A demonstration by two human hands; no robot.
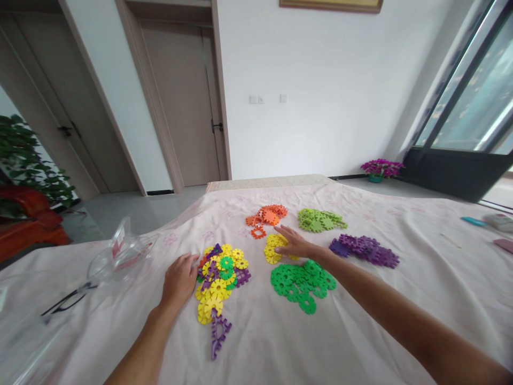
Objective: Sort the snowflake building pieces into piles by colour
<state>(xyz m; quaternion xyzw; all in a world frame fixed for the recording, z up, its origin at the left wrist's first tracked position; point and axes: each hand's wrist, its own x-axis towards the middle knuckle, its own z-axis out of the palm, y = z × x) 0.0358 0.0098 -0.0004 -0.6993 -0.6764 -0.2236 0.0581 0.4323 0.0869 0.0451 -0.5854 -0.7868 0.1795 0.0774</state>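
My left hand [180, 279] lies on the cloth at the left edge of a mixed pile of plastic building discs [218, 289], mostly yellow with some green, purple and orange. Its fingers point toward the pile and hold nothing that I can see. At the pile's near end lies a purple triangular piece [219, 334]. My right hand [294, 243] is over a small group of yellow discs [272, 251], its fingers apart and partly covering them. Nearby are green discs [298, 280], orange pieces [270, 215], light green pieces [319, 220] and purple pieces [364, 249], grouped by colour.
A pale floral cloth [256, 353] covers the surface. To the left lie a clear plastic package [124, 248] and black-framed glasses [70, 300]. A blue object [473, 221] and a whitish box [499, 221] sit at the far right. Beyond are closed doors and a wall.
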